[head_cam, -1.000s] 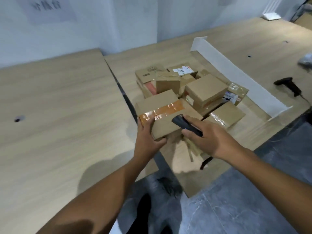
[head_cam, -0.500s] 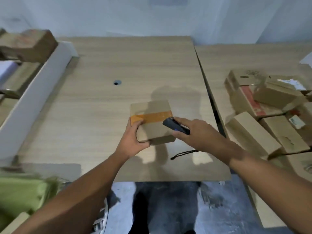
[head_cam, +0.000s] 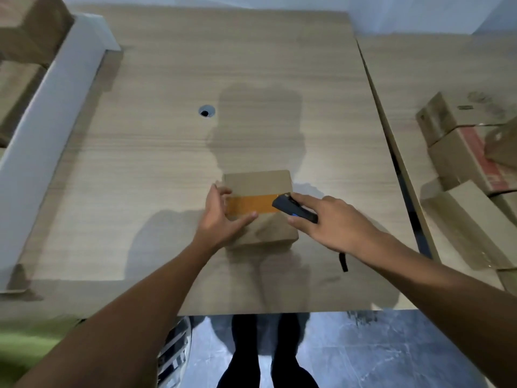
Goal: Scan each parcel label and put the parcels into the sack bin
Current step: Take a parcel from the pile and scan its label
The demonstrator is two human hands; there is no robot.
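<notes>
A brown cardboard parcel point(head_cam: 258, 183) with an orange tape band lies flat near the front middle of the wooden table point(head_cam: 173, 152). My left hand point(head_cam: 221, 219) grips its left edge, thumb on top. My right hand point(head_cam: 333, 222) holds a black barcode scanner point(head_cam: 293, 210), its nose over the parcel's right side at the orange band. No label shows on the parcel's top. A green sack point(head_cam: 30, 348) shows at the bottom left corner.
A pile of cardboard parcels point(head_cam: 470, 169) sits on the neighbouring table to the right. A white divider board point(head_cam: 53, 107) runs along the left, with more boxes point(head_cam: 25, 37) behind it. A cable hole point(head_cam: 206, 112) is in the tabletop. A wire rim point(head_cam: 176, 351) stands beside my feet.
I carried the parcel from the pile on the right to the middle table and set it flat. The scanner stayed in my right hand, close to the parcel.
</notes>
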